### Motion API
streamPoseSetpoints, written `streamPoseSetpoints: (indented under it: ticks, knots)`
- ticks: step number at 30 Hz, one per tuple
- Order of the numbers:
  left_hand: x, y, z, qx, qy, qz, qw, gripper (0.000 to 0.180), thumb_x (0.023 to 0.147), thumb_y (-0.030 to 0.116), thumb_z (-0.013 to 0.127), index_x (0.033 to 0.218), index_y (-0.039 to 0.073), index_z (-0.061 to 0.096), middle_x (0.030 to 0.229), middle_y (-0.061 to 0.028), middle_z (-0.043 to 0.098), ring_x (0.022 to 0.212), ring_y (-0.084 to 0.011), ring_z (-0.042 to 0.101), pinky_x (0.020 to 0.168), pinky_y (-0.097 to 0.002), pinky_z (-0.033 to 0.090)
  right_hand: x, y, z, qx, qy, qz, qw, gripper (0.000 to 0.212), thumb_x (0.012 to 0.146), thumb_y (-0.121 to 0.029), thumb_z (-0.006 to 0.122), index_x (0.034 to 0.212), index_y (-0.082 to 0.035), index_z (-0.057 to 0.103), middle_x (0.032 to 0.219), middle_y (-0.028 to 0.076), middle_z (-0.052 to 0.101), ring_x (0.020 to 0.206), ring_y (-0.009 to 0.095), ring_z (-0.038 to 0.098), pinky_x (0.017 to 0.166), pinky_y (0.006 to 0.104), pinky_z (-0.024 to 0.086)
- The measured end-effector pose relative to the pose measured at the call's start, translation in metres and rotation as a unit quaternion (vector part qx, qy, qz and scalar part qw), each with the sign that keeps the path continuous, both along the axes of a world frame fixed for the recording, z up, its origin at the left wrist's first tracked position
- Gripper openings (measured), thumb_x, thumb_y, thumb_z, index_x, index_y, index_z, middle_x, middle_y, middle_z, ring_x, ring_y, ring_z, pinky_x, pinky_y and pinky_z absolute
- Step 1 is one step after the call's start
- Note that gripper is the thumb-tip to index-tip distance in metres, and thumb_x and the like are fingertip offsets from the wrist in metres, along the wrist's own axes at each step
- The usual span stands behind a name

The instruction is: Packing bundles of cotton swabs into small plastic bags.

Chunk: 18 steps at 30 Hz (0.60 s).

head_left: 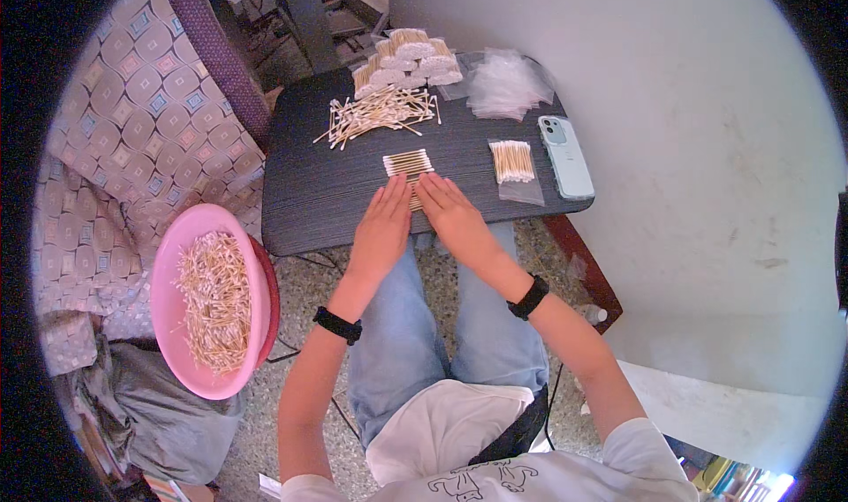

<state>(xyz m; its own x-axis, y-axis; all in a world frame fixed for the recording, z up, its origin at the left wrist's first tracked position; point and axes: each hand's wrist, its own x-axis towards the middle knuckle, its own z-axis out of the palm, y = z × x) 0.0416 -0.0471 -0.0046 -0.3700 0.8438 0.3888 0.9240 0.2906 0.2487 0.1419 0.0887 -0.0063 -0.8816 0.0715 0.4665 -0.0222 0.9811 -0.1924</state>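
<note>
A row of cotton swabs [408, 162] lies side by side on the black table, their shafts running left to right. My left hand [384, 218] rests flat on its left part, fingers stretched out. From the other side my right hand [449, 211] lies over its right part, its fingers likewise straight. Both hands cover the near swabs, and a few shafts show in the gap between them. Beyond the row is a loose heap of cotton swabs [382, 115]. To the right sits a clear bag filled with swabs [514, 162].
Filled swab bags [408, 60] are stacked at the table's [305, 188] far side, beside clear empty bags [508, 83]. A phone [567, 159] lies near the right edge. On the left stands a pink tub [166, 299] of loose swabs. A wall [707, 149] rises at right.
</note>
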Motion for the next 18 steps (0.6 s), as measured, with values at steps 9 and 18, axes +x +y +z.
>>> streamPoseSetpoints:
  ticks: [9,18]
  knots:
    - [0.006,0.005,0.004,0.027,0.040,0.027,0.998,0.033,0.083,0.004,0.054,0.115,-0.002,0.057,0.120,-0.0153,0.056,0.118,-0.0282,0.050,0.104,-0.0378,0.038,-0.001,0.004,0.010,-0.033,0.029,0.012,0.999,0.040,0.078,-0.005,0.052,0.117,0.002,0.055,0.119,0.016,0.053,0.116,0.032,0.050,0.098,0.0380,0.042]
    - [0.000,0.005,0.006,0.040,-0.017,-0.001,0.999,0.034,0.083,0.008,0.055,0.117,0.003,0.056,0.112,-0.0120,0.055,0.103,-0.0300,0.053,0.088,-0.0390,0.046,-0.008,-0.005,0.005,0.045,0.067,-0.013,0.997,0.028,0.078,-0.010,0.052,0.102,0.004,0.056,0.097,0.013,0.052,0.098,0.027,0.052,0.087,0.0351,0.046]
